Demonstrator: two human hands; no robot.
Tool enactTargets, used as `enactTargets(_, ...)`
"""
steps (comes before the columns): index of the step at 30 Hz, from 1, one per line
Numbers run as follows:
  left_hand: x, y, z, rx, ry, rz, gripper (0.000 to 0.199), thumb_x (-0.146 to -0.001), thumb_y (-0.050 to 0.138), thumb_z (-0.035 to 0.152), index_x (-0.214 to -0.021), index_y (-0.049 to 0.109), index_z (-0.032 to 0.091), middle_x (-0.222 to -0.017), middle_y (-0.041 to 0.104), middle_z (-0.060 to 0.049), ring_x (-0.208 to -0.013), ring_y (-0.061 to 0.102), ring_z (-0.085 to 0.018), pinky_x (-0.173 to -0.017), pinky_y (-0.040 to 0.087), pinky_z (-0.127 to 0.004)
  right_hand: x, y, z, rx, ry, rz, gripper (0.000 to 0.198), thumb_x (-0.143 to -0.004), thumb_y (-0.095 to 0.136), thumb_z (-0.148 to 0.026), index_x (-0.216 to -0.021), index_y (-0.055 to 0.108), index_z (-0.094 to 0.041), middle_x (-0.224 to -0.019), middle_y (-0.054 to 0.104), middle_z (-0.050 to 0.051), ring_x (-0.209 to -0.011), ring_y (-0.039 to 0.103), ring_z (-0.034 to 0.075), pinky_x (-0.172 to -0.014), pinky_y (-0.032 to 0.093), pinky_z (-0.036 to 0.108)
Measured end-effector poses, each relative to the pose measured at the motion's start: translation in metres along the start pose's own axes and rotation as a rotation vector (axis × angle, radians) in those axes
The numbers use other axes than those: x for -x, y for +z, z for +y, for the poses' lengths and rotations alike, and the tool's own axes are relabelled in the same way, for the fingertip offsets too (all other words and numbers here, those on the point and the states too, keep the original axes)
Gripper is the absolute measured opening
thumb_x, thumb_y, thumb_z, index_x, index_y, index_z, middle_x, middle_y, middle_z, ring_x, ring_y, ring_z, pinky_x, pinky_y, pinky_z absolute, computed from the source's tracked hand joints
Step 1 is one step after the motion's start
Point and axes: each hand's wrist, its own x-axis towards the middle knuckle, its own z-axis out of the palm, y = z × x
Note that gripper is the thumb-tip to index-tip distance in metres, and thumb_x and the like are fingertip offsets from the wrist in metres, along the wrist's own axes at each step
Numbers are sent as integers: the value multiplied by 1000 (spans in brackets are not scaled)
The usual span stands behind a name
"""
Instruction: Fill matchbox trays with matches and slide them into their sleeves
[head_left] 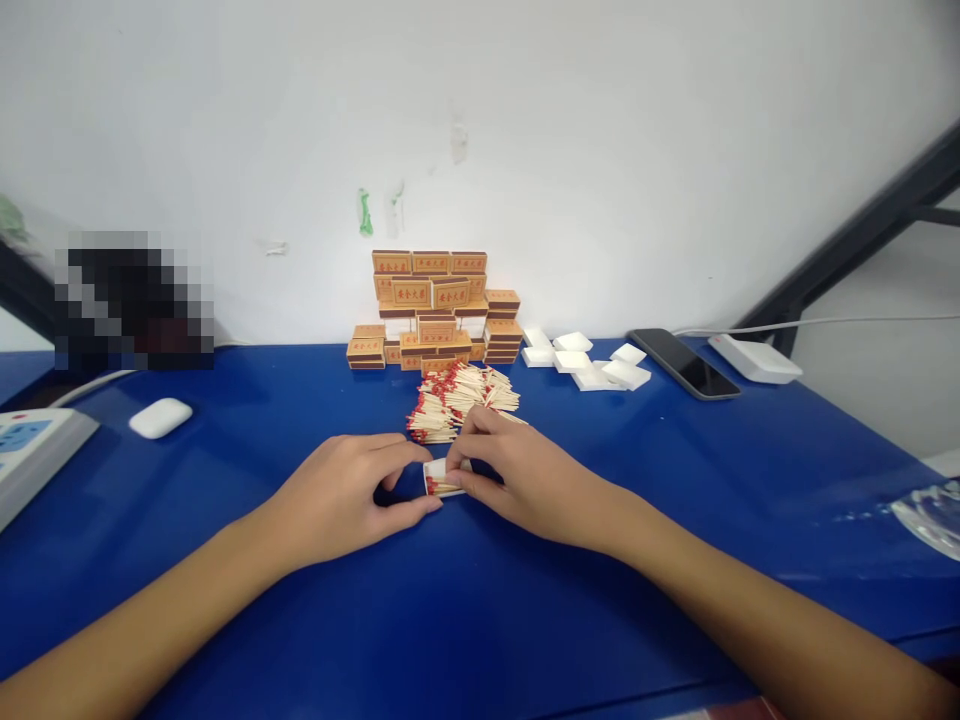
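A small white matchbox tray (437, 467) lies on the blue table with several red-headed matches (442, 485) along its near side. My left hand (360, 490) curves around the tray's left end, thumb and index finger at its two corners. Over the tray's right part, my right hand (517, 475) has its fingers pinched on the matches, covering their plain ends. Just beyond both hands is a loose heap of matches (457, 395), heads mostly to the left.
Stacked orange matchboxes (431, 292) stand behind the heap against the wall. Right of them are several white trays (574, 361), a phone (686, 363) and a white box (754, 358) with a cable. At left are a white earbud case (160, 418) and a white device (45, 450).
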Motion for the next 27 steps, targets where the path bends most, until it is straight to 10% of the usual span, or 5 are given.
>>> enactTargets(12, 0, -1, 2, 1, 7, 13, 26, -96, 68, 44, -111, 73, 23, -73, 58, 4, -59, 51, -10, -57, 38, -23, 0, -64, 48, 236, 149, 80, 11, -95, 64, -23, -89, 72, -18, -83, 69, 4, -73, 58, 17, -66, 39, 30)
enactTargets(27, 0, -2, 2, -17, 26, 16, 26, -96, 68, 43, -110, 73, 22, -73, 61, 3, -58, 52, -10, -55, 38, -23, -2, -48, 55, 228, 222, -45, 16, -99, 62, -28, -86, 64, -19, -84, 66, 4, -71, 54, 16, -64, 37, 30)
